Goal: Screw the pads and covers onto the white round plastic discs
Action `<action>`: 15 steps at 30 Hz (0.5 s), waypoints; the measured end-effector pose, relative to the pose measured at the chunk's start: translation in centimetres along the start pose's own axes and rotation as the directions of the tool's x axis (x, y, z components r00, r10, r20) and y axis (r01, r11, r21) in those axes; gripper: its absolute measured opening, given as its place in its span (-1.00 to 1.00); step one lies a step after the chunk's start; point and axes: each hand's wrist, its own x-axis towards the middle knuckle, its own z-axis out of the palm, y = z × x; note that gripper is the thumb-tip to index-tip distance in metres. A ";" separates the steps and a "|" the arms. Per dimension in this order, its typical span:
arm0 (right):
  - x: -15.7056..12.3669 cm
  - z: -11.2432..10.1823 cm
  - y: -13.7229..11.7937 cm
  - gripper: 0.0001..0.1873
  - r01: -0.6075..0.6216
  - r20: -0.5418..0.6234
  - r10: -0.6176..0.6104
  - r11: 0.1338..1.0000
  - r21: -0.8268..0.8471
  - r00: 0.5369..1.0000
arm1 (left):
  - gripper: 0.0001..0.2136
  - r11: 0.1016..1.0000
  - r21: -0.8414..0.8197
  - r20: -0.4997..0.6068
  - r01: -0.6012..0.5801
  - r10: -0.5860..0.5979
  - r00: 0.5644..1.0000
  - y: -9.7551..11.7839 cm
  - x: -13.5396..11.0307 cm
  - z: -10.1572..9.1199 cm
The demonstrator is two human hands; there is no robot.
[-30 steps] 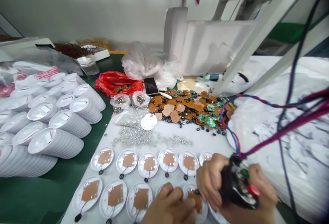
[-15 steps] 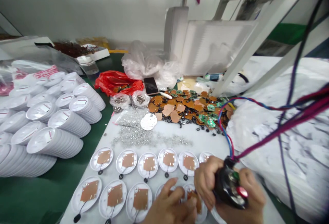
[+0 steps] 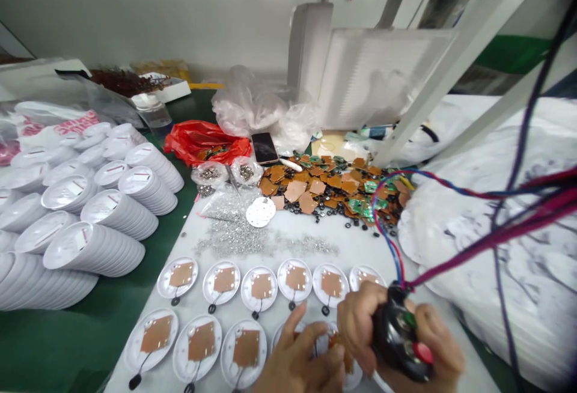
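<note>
My right hand (image 3: 365, 330) grips a black power screwdriver (image 3: 399, 339) with a green and a red button; red, blue and purple cables (image 3: 455, 255) rise from it to the upper right. The tool stands over a white round disc with a brown circuit board (image 3: 336, 345) in the front row. My left hand (image 3: 300, 360) rests on that disc, fingers pressed down beside the board. Two rows of similar discs with brown boards (image 3: 225, 282) lie on the white sheet (image 3: 360, 246).
Stacks of white round shells (image 3: 90, 213) lie at the left on the green table (image 3: 135, 273). A heap of small screws (image 3: 238, 234), a pile of brown and green boards (image 3: 333, 191), a phone (image 3: 264, 148), a red bag (image 3: 202, 140) and a large white bag (image 3: 496, 231) surround the work area.
My right hand and the screwdriver have shifted a little left and down toward the disc. My left hand's fingers have spread slightly over the disc.
</note>
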 end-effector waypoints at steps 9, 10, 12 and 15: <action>0.0 -1.0 0.9 -0.38 0.065 0.095 -0.068 0.997 0.039 0.993 | -0.79 1.000 0.004 -0.088 -0.005 0.006 0.996 -0.7 -1.0 1.5; 0.4 -1.3 0.2 -0.39 0.110 0.099 -0.115 0.993 0.049 0.988 | -0.80 1.000 0.029 -0.083 -0.006 0.008 0.997 -0.7 -1.1 1.4; 1.7 -1.4 -1.4 -0.39 0.214 0.062 -0.217 0.976 0.049 0.974 | -0.86 0.997 0.081 -0.074 0.017 -0.011 0.997 -0.7 -1.4 1.3; 4.8 -0.7 -2.9 -0.38 0.359 -0.171 -0.353 0.933 0.009 0.920 | -0.94 0.995 0.098 0.015 0.024 -0.025 1.000 -0.7 -1.7 0.8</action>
